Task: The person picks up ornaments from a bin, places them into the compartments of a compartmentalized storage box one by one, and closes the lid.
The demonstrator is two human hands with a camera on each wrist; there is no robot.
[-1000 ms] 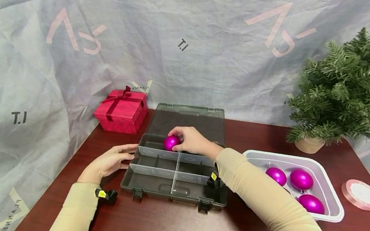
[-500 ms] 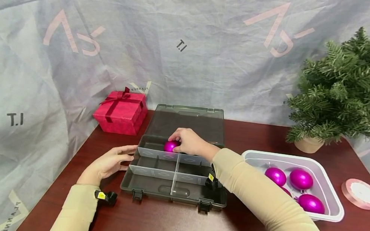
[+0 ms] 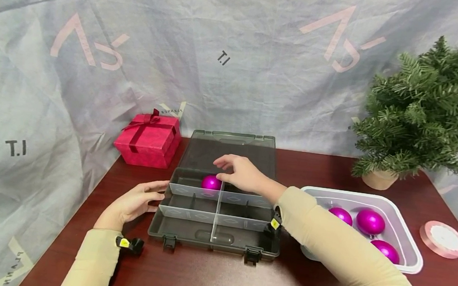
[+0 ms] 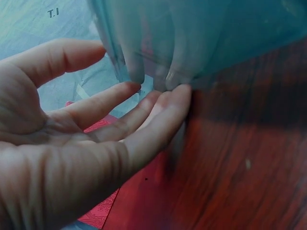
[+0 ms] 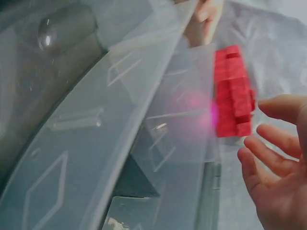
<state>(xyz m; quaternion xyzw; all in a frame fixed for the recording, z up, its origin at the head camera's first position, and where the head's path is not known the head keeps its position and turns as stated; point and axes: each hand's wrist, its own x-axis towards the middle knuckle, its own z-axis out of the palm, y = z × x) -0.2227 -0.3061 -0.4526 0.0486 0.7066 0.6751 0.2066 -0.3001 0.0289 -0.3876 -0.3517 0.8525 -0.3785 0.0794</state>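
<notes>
A plastic organizer box [image 3: 184, 231] with clear dividers lies in the middle of the table, its smoky lid [image 3: 228, 150] folded back. One shiny magenta ball [image 3: 210, 182] sits in its back left compartment. Just to the right of the ball and above the box is my right hand [image 3: 244, 175], fingers loosely spread and holding nothing; in the right wrist view the same right hand [image 5: 283, 158] is free of any object. My left hand [image 3: 134, 203] rests beside the box's left side. From the left wrist, its fingertips [image 4: 180, 93] appear against the translucent wall.
On the right stands a white tub [image 3: 414, 255] with several magenta balls, partly behind my right sleeve. A pink ribbon spool [image 3: 444, 239] lies beyond it. A small artificial fir tree [image 3: 421, 112] rises at the back right, and a red gift box [image 3: 148, 140] sits back left.
My right hand has lowered the magenta ball into the back left compartment and let go of it. It has since lifted slightly to the right. The left hand stays put.
</notes>
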